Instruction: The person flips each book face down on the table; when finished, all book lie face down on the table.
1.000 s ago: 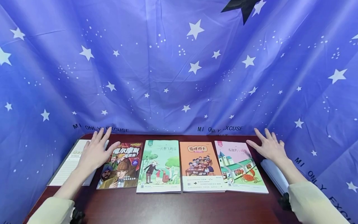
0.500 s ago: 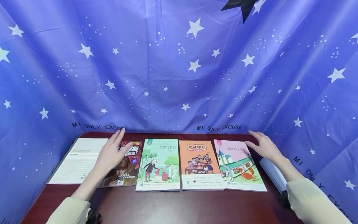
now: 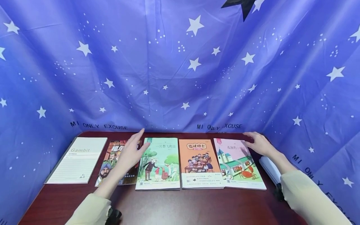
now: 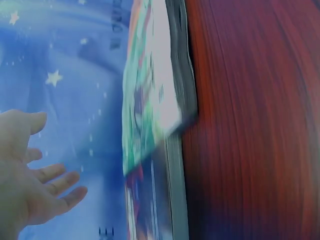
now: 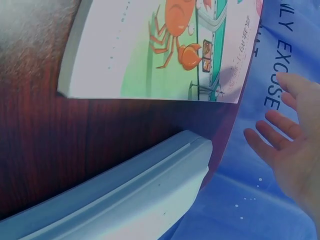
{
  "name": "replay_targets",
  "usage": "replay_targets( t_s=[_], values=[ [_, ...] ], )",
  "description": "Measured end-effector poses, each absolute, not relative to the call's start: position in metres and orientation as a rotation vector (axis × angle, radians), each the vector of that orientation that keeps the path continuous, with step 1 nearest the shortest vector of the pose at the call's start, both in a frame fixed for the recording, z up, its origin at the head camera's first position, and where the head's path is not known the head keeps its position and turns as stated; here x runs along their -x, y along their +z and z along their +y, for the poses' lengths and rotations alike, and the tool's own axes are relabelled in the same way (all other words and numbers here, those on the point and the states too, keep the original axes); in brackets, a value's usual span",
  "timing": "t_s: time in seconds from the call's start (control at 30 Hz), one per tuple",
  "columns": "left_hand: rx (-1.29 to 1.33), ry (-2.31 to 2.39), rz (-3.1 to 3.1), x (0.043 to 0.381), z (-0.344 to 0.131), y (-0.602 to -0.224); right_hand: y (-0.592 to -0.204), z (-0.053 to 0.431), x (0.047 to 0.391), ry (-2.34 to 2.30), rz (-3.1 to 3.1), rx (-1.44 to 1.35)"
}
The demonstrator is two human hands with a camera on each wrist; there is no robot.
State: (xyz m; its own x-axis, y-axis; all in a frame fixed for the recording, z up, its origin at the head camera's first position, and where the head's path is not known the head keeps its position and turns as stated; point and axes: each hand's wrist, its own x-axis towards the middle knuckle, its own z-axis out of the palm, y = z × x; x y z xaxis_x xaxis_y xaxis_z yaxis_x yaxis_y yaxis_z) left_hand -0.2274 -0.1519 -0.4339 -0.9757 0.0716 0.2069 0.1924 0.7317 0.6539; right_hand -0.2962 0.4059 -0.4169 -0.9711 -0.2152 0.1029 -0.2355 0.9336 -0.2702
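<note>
A starry blue curtain (image 3: 166, 72) backs a red-brown table (image 3: 168, 207); the green book (image 3: 161, 168) lies just right of the left hand (image 3: 132, 153), fingers spread above the detective-cover book (image 3: 130, 175); the pink book (image 3: 236, 165) lies to the near left of the right hand (image 3: 262, 145), fingers loosely extended.
</note>
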Motion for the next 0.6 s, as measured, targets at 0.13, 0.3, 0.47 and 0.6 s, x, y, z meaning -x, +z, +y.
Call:
replay_targets(
  t_s=[0.13,0.3,0.47,0.6],
  values=[
    [0.242,-1.156,-2.756,0.228,-0.13,-0.432,-0.416,0.402,0.299,0.434,-3.062,-0.362],
    [0.265,-1.231,-2.73,0.23,-0.109,-0.431,-0.417,0.402,0.302,0.448,-3.108,-0.351],
    [0.276,-1.321,-2.707,0.229,-0.093,-0.432,-0.419,0.4,0.306,0.452,-3.136,-0.339],
    [0.302,-1.416,-2.685,0.226,-0.072,-0.436,-0.419,0.399,0.31,0.476,-3.167,-0.326]
  ],
)
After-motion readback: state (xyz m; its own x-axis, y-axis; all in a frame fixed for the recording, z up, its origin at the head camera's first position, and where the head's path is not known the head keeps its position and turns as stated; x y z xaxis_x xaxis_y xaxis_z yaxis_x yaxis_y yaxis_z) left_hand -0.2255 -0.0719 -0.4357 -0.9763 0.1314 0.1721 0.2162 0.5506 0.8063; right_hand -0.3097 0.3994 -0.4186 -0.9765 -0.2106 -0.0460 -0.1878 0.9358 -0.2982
